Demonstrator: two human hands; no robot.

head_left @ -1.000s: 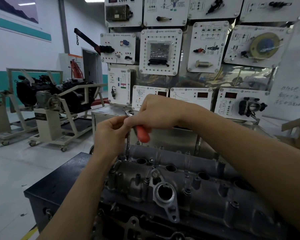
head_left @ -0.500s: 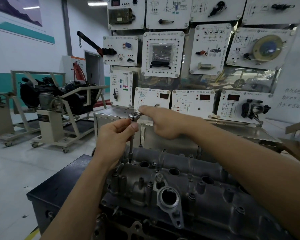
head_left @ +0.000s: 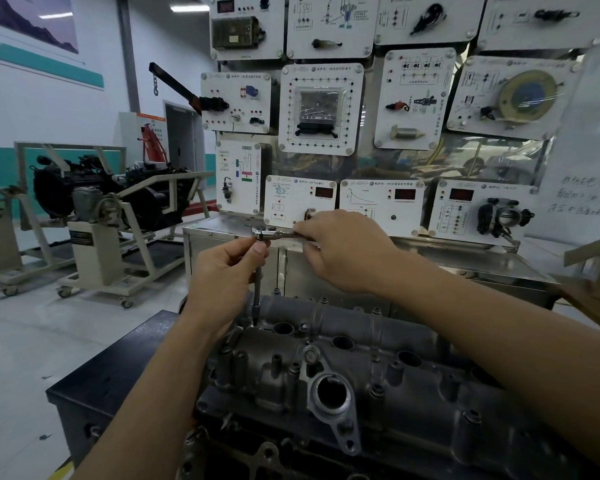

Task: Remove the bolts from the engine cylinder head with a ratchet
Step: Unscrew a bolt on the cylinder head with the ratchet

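Nearest to the camera, the cylinder head (head_left: 430,393) is seen lying on a black bench (head_left: 101,382), and the lower part of the view is filled by it. At its far left corner the extension bar (head_left: 256,292) is set upright, with the socket at its lower end placed in a recess of the casting. The bolt itself is hidden under the socket, so it cannot be told how far it is unscrewed.

The upper end of the bar is pinched by the left hand (head_left: 222,271) between thumb and forefinger, just under the ratchet (head_left: 264,233). The handle is gripped by the right hand (head_left: 343,251), whose fingers are curled round it, so most of the handle is covered.

For this step to be done well, the bar should be held straight over the bolt by the left hand while the handle is swung by the right hand in short, flat strokes. If the bar is allowed to lean, the socket can probably slip and the bolt head can be rounded. Several small bolt heads (head_left: 324,300) are seen along the far edge, so much work is judged to remain.

Behind the 2 hands, a steel cabinet (head_left: 482,268) and a wall of training panels (head_left: 321,109) are seen. Far to the left, 1 engine on a wheeled stand (head_left: 94,202) is visible.
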